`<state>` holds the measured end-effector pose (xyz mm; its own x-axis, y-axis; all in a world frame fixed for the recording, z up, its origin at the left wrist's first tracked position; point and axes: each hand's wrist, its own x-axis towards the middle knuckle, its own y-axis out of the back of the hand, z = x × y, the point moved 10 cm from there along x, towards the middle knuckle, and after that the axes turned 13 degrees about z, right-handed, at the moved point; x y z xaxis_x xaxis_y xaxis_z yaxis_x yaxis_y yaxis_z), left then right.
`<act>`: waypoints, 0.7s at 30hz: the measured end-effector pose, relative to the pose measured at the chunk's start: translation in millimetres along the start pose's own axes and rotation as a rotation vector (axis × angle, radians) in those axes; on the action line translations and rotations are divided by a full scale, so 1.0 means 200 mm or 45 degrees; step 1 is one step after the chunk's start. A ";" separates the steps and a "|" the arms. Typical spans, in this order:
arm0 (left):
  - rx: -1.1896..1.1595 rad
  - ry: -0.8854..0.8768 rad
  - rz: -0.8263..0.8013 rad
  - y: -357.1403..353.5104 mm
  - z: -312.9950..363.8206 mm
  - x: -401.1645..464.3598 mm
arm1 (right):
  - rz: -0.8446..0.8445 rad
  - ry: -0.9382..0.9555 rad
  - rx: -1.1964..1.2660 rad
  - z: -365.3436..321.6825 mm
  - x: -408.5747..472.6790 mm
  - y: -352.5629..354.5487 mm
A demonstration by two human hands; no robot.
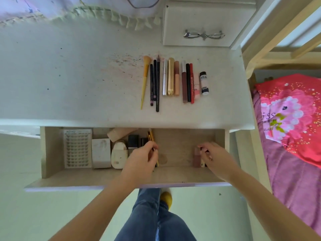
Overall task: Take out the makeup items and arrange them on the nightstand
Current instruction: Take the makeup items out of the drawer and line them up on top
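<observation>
On the white nightstand top (86,75) lies a neat row of makeup: a yellow brush (145,80), black pencils (155,84), a gold tube (171,76), lip glosses (185,86) and a small white bottle (204,83). Below, the wooden drawer (180,146) stands pulled out. My left hand (140,159) pinches thin yellow-handled brushes (150,135) at the drawer's middle. My right hand (215,157) curls round small items beside a mauve tube (196,158) at the drawer's right; what its fingers hold is mostly hidden.
In the drawer's left half lie an eyelash card (77,147), a white box (101,153), a white case (119,156), a beige tube (121,133) and dark compacts (133,140). A small upper drawer with a metal handle (204,34) sits at the back. A bed with a pink cloth (291,115) borders the right.
</observation>
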<state>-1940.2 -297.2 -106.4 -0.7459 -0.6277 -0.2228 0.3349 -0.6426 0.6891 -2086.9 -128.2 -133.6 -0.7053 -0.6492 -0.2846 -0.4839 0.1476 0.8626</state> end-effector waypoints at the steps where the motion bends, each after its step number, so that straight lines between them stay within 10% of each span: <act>1: 0.033 0.061 -0.053 -0.07 -0.06 0.00 | -0.066 -0.036 -0.074 0.05 -0.01 -0.07; 14: 0.545 0.205 0.161 -0.29 -0.30 0.50 | -0.001 -0.057 -0.408 0.09 0.09 -0.25; 21: -0.028 0.270 0.178 -0.27 -0.22 0.41 | 0.012 0.064 -0.395 -0.04 0.07 -0.29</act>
<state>-1992.7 -333.5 -192.1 -0.5544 -0.7880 -0.2676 0.4404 -0.5507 0.7091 -2063.2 -152.0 -184.0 -0.6788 -0.6861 -0.2617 -0.2910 -0.0758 0.9537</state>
